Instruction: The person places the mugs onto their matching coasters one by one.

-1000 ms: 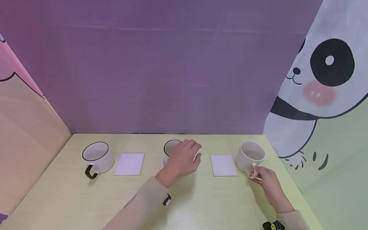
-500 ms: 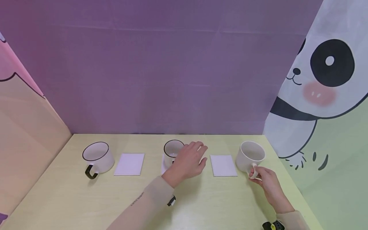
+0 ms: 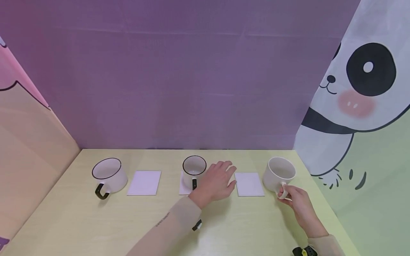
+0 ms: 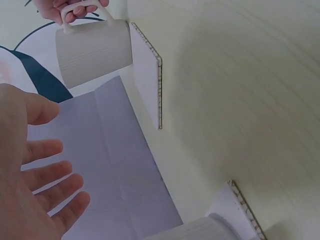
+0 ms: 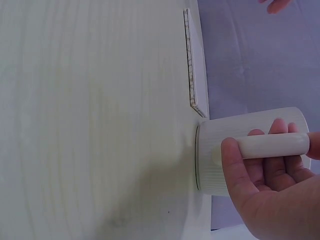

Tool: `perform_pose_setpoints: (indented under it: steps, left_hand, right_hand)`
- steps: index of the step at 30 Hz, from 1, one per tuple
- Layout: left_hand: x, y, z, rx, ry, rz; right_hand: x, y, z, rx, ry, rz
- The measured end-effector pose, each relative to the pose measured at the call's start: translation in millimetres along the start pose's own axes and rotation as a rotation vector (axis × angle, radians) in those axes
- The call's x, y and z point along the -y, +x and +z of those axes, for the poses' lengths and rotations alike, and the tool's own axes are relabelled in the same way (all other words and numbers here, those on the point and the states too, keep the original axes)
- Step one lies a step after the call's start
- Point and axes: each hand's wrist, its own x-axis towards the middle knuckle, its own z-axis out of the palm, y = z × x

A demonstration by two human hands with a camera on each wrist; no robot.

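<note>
Purple cloth [image 3: 205, 78] rises behind the pale tabletop [image 3: 96, 227]. With my right hand [image 3: 298, 205] I pinch the handle [image 5: 272, 146] of the plain white mug [image 3: 271, 180], upright just beside a white square [image 3: 250, 185]; such a one-sided grip might let it tilt or clip that edge. My empty left hand [image 3: 216, 185], fingers spread, hovers near the black-rimmed middle mug [image 3: 189, 177]; a careless backward sweep could tip it.

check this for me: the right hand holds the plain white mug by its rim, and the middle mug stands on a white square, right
Not quite: the right hand holds the plain white mug by its handle, not its rim, as the right wrist view shows. The middle mug does stand on a white square.
</note>
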Motion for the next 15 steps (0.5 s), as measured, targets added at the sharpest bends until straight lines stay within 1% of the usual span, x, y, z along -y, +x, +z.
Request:
perform_pose_setpoints:
  steps: [7, 15]
  left_hand:
    - [-3.1, 2.4, 9.8, 0.046, -0.048, -0.02]
    - [-3.9, 7.3, 20.2, 0.037, -0.022, -0.015]
  right_hand:
    - [-1, -0.7, 1, -0.001, 0.006, 0.006]
    - [0, -0.8, 1, 0.0, -0.003, 0.0]
